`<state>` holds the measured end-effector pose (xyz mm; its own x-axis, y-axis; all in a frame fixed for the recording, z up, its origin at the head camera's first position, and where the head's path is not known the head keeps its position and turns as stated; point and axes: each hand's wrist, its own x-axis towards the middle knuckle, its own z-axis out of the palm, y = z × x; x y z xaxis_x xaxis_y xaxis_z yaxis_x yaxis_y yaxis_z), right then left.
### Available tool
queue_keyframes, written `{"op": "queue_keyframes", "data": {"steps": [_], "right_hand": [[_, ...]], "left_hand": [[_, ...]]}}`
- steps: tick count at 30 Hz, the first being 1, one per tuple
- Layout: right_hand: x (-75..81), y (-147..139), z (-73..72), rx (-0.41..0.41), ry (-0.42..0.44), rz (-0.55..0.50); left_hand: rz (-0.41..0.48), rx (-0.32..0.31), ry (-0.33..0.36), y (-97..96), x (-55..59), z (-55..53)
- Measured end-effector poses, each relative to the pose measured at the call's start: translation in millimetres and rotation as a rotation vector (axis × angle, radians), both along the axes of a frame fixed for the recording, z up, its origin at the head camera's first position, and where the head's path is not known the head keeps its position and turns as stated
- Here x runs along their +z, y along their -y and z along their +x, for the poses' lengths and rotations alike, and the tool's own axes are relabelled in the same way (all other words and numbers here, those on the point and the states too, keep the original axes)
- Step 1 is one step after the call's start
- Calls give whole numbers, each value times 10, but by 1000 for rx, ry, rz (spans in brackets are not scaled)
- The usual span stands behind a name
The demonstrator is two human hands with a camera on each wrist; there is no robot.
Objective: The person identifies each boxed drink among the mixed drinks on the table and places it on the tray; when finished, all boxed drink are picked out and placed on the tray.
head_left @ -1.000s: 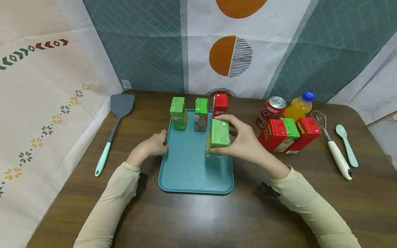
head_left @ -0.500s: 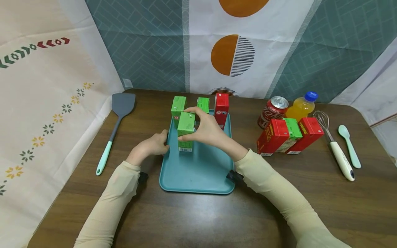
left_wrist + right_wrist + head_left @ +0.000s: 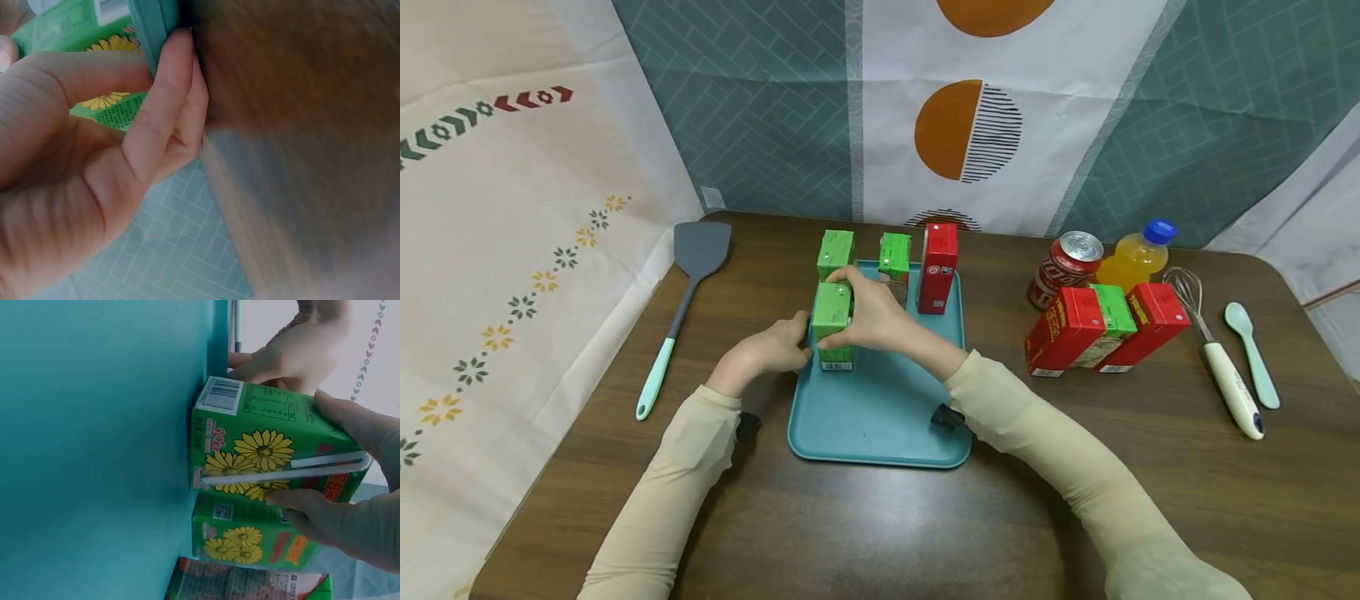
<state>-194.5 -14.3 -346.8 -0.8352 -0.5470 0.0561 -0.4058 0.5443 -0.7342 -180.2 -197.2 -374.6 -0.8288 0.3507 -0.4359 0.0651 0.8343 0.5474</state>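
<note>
The left hand [image 3: 775, 346] pinches the tray [image 3: 880, 408] at its left rim, likely to steady it; the right hand [image 3: 880, 321], partly spread, grips the nearest green carton [image 3: 832, 310] upright.

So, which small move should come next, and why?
Probably the right hand should release the held green carton: its base appears to rest on the tray, the second green carton stands close behind, and the left hand holds the tray's edge.

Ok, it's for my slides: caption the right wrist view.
Right fingers grip a green carton, straw attached; two more cartons stand on the teal tray.
</note>
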Motion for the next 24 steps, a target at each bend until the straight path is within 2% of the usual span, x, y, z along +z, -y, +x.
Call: {"op": "queue_keyframes", "data": {"steps": [7, 14, 20, 24], "right_hand": [[-32, 61, -18, 13, -1, 0], [-34, -16, -7, 74, 1, 31], [66, -210, 78, 93, 5, 82], [234, -387, 183, 93, 20, -13]], "left_hand": [[-33, -36, -12, -3, 10, -15], [-22, -21, -7, -27, 4, -20], [-34, -17, -22, -28, -3, -15], [-28, -13, -22, -20, -8, -3]]}}
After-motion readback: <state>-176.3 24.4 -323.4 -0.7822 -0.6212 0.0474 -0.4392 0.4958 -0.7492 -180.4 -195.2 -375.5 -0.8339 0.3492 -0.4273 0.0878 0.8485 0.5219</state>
